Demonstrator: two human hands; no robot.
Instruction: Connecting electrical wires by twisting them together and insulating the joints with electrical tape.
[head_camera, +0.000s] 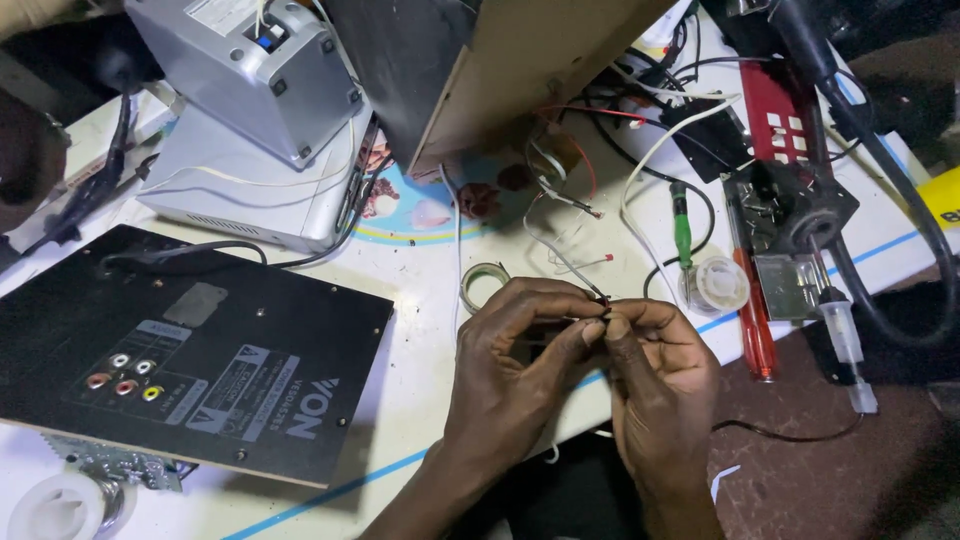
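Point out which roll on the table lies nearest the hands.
The small tape ring just above the left hand; the solder spool sits farther right, the white roll at bottom left.

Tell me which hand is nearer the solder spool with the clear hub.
Right. The right hand sits just below and left of the solder spool; the left hand is farther left, its fingertips meeting the right's on a thin wire.

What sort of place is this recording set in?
Most likely an electronics repair bench. Both hands pinch thin wire ends together over a cluttered table, among a black panel with audio jacks, a solder spool, a soldering iron and opened silver units.
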